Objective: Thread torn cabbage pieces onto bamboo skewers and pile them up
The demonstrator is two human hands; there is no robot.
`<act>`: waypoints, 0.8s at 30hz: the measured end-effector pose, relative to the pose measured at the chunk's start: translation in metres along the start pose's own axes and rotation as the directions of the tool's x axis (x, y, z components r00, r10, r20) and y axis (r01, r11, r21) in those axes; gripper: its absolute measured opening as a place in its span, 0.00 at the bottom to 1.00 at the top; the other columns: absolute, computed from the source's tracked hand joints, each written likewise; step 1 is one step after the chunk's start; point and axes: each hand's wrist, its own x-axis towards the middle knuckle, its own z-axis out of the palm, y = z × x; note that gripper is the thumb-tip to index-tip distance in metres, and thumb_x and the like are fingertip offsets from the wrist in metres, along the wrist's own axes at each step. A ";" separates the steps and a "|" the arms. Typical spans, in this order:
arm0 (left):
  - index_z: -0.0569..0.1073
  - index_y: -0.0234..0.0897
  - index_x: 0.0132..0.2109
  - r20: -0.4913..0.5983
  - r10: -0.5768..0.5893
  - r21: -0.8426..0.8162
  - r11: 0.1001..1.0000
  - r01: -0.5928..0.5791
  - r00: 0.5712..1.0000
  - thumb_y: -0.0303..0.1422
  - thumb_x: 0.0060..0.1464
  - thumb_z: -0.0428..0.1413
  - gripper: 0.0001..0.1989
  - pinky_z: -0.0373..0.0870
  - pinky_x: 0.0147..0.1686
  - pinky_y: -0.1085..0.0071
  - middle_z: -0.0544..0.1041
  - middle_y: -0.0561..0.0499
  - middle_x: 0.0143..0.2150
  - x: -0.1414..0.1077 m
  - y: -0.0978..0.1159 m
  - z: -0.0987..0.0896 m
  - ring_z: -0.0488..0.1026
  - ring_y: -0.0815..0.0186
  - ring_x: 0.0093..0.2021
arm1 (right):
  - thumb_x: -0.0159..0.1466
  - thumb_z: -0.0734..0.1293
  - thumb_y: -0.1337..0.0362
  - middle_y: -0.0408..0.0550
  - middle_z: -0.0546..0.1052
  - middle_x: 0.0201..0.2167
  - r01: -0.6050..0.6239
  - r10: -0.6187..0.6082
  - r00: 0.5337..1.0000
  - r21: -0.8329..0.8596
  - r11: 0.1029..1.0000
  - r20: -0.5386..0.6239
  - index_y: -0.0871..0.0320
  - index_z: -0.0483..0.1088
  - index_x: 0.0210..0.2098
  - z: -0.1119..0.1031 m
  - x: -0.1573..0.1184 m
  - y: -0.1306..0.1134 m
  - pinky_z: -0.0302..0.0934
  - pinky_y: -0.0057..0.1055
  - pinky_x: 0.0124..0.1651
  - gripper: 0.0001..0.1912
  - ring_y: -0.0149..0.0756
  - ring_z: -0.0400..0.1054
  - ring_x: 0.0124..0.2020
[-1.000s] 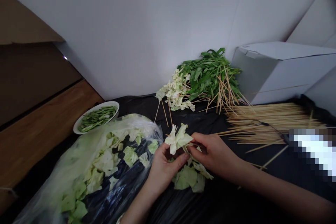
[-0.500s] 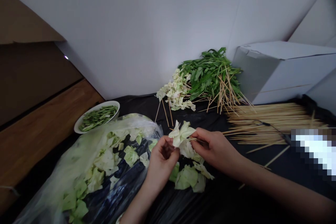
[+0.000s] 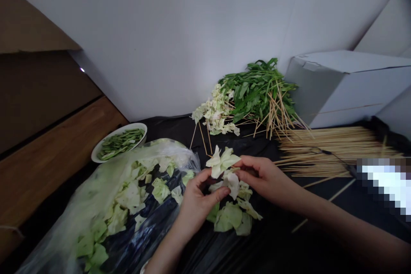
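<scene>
My left hand is closed on a pale cabbage leaf piece, with the thumb laid against it. Across from it, my right hand pinches a bamboo skewer, mostly hidden by the fingers and leaves. A ruffled cabbage piece sits at the skewer's end, between both hands. Below my hands, loose cabbage leaves lie on the black plastic sheet. More cut cabbage spills out of a clear plastic bag to the left.
Skewered cabbage and skewered green leaves are heaped against the white wall. Many bare skewers lie at the right, before a white box. A white bowl of cut green beans stands at the left.
My left thumb has stretched to the right onto the lower cabbage piece, and the fingers have spread a little. My right hand stays almost in place.
</scene>
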 end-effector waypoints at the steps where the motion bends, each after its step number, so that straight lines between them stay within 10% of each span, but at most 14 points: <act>1: 0.81 0.39 0.41 0.047 -0.054 -0.103 0.993 0.059 0.997 0.33 0.42 0.69 0.16 0.70 0.44 0.64 0.80 0.48 0.38 -0.001 -0.002 0.002 0.76 0.60 0.39 | 0.65 0.62 0.65 0.43 0.76 0.31 0.002 -0.002 1.000 -0.001 1.000 0.000 0.57 0.72 0.35 0.002 0.000 0.000 0.61 0.28 0.36 0.07 0.32 0.68 0.33; 5: 0.80 0.37 0.38 0.074 -0.188 -0.287 0.936 0.202 0.979 0.35 0.42 0.69 0.14 0.72 0.38 0.68 0.81 0.50 0.32 -0.003 -0.007 0.007 0.76 0.63 0.34 | 0.64 0.64 0.64 0.43 0.77 0.30 -0.023 0.023 0.999 -0.030 0.999 -0.029 0.57 0.72 0.35 0.005 -0.001 0.001 0.62 0.28 0.34 0.05 0.32 0.69 0.31; 12: 0.79 0.36 0.37 -0.241 -0.213 -0.270 0.952 0.146 0.947 0.36 0.42 0.69 0.14 0.68 0.30 0.76 0.81 0.53 0.31 0.006 0.001 -0.009 0.72 0.72 0.27 | 0.68 0.60 0.63 0.41 0.74 0.26 0.054 -0.087 0.983 -0.201 0.978 -0.160 0.56 0.70 0.35 -0.005 0.000 -0.002 0.59 0.27 0.33 0.09 0.30 0.68 0.28; 24: 0.80 0.38 0.37 -0.435 -0.146 -0.315 0.949 0.002 0.889 0.35 0.36 0.72 0.17 0.70 0.38 0.76 0.82 0.55 0.32 0.013 0.001 -0.021 0.75 0.72 0.32 | 0.70 0.56 0.63 0.50 0.80 0.40 0.160 -0.178 0.984 -0.488 0.858 0.010 0.54 0.75 0.40 0.008 -0.005 0.008 0.66 0.36 0.46 0.16 0.39 0.75 0.40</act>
